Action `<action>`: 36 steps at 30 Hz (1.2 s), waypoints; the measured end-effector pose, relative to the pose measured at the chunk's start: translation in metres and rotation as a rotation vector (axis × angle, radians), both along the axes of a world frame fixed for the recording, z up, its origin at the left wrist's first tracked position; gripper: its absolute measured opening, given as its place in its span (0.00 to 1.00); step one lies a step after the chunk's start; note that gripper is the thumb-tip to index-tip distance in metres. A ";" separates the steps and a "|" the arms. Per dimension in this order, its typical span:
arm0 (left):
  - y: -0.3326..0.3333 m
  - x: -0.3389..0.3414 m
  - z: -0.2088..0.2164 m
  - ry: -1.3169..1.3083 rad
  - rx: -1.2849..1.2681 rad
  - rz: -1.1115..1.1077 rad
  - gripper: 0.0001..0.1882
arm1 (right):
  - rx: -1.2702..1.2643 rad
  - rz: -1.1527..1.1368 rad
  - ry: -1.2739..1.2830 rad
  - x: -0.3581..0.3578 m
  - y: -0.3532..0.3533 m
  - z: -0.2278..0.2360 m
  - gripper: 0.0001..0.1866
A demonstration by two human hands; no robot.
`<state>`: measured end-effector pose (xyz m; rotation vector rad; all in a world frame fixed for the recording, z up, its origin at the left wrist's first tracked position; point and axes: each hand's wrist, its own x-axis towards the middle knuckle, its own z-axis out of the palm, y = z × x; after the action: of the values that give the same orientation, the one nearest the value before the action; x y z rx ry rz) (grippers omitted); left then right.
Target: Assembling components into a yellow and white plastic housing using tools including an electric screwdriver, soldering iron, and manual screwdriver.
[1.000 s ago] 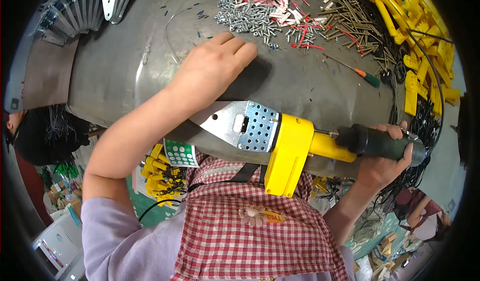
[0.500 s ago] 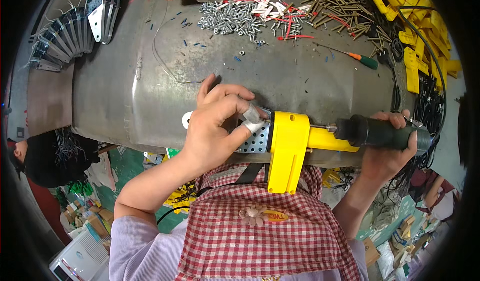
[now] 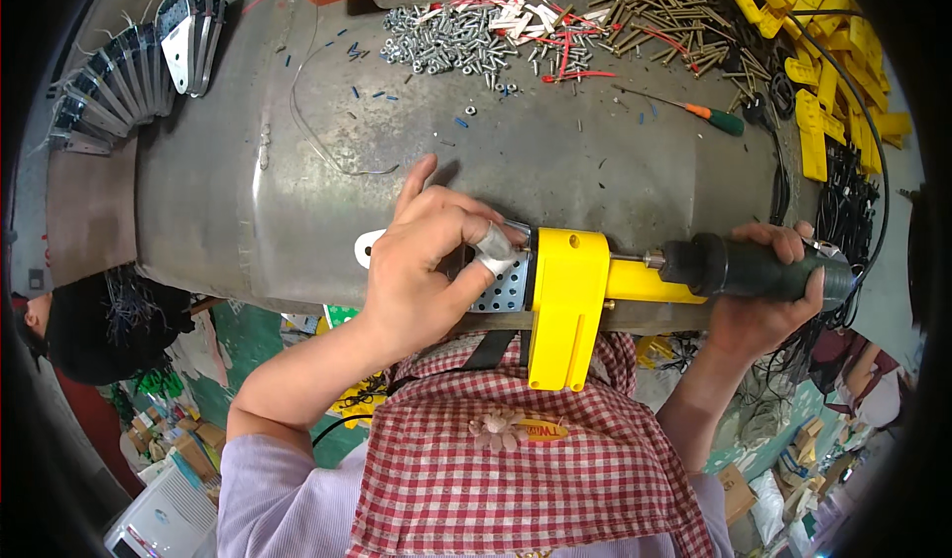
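Note:
A yellow plastic bracket sits at the near edge of the metal bench, its lower arm hanging over the edge. A perforated metal piece joins its left side, mostly covered by my left hand. Thumb and taped finger of that hand are pinched together beside the bracket; what lies between them is hidden. My right hand grips a dark green power screwdriver lying level, its bit pointing left into the bracket's right side. A white rounded tab with a hole shows left of my left hand.
Silver screws and long brass-coloured screws lie heaped at the back. A hand screwdriver rests far right, near piled yellow parts and a black cable. Several metal brackets stand lined up at far left.
The view has shifted slightly. My left hand's outer fingers have curled down closer to the pinching ones. The power screwdriver stays against the yellow bracket in my right hand.

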<state>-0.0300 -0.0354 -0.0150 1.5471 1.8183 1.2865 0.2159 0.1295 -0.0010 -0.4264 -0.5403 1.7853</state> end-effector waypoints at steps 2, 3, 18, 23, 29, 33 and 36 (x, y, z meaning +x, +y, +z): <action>0.000 0.001 -0.002 -0.016 0.017 0.008 0.08 | 0.014 -0.001 -0.012 -0.002 -0.001 0.000 0.20; 0.000 0.001 -0.003 -0.015 0.040 0.017 0.08 | 0.026 -0.005 -0.021 -0.005 -0.001 0.001 0.20; 0.003 0.000 -0.001 0.010 0.054 0.013 0.10 | -0.096 0.059 0.075 -0.008 0.012 0.002 0.22; 0.004 -0.004 -0.002 0.072 0.099 -0.008 0.13 | -0.093 0.075 0.080 -0.005 0.016 0.000 0.22; 0.002 -0.002 -0.002 0.119 0.091 0.021 0.11 | -0.033 0.075 -0.063 -0.004 0.016 -0.001 0.22; 0.001 -0.006 0.001 0.134 0.017 -0.008 0.12 | -0.037 0.065 -0.072 -0.005 0.016 -0.002 0.22; 0.002 -0.005 0.001 0.117 0.004 -0.002 0.12 | -0.054 0.073 -0.043 -0.005 0.016 -0.001 0.23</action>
<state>-0.0346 -0.0339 -0.0143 1.6575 1.8854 1.2225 0.2108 0.1452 -0.0024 -0.4884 -0.5448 1.8674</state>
